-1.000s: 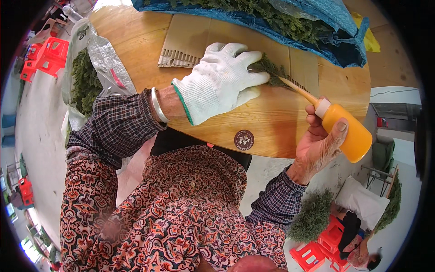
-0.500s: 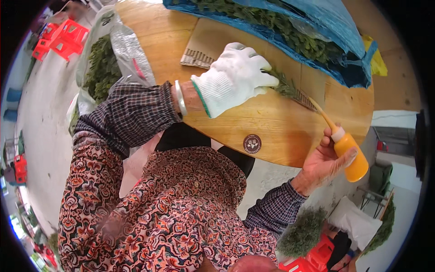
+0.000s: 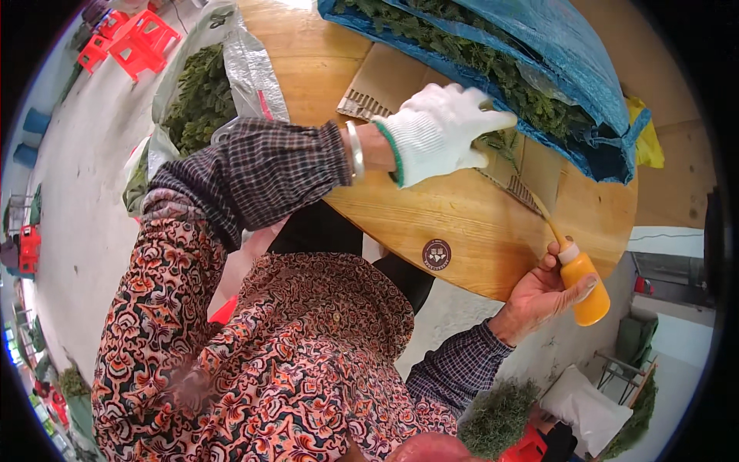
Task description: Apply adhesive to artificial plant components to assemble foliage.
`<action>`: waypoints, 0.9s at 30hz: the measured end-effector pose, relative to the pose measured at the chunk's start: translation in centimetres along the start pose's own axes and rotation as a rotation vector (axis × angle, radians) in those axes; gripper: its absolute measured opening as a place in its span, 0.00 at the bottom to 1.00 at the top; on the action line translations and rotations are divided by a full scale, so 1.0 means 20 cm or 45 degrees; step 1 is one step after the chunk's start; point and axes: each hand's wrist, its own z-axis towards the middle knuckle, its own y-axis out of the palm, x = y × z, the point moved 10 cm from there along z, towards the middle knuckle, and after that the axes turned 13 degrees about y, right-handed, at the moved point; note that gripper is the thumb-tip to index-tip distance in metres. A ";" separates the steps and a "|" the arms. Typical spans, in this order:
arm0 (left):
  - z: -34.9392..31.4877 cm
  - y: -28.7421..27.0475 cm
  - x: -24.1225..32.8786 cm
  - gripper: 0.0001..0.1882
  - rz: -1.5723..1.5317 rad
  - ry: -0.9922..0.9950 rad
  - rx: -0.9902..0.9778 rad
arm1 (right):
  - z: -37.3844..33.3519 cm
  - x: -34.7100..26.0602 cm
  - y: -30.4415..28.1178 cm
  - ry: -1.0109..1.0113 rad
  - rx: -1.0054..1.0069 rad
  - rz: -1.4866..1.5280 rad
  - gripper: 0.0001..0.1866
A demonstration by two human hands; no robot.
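Observation:
My left hand, in a white knitted glove with a green cuff edge, is over the table with its fingers apart. A green sprig shows between its forefinger and thumb, over a corrugated cardboard piece; part of the sprig is hidden by the glove. My bare right hand is wrapped round a yellow-orange squeeze bottle, beyond the table's front right edge. The bottle's long thin nozzle points up and left, its tip close to the cardboard's near edge.
A blue plastic bag full of green sprigs lies along the table's far side. At the left, a whitish bag holds more greenery. A round dark sticker is on the wooden table. Red stools stand at the far left.
My left hand has shifted right toward the blue bag, and its fingers have spread from the sprig. The right hand with the bottle has dropped slightly in view. The whole view has shifted.

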 end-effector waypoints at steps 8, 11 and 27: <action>0.02 -0.08 0.02 0.11 0.028 0.182 0.104 | 0.03 0.03 -0.03 0.059 -0.025 -0.062 0.26; -0.09 -0.33 -0.03 0.09 0.188 0.127 0.238 | 0.02 0.04 0.04 0.072 -0.088 -0.129 0.26; -1.13 -0.92 -0.87 0.22 1.006 -0.929 -0.050 | 0.01 0.04 0.00 0.016 -0.026 -0.059 0.24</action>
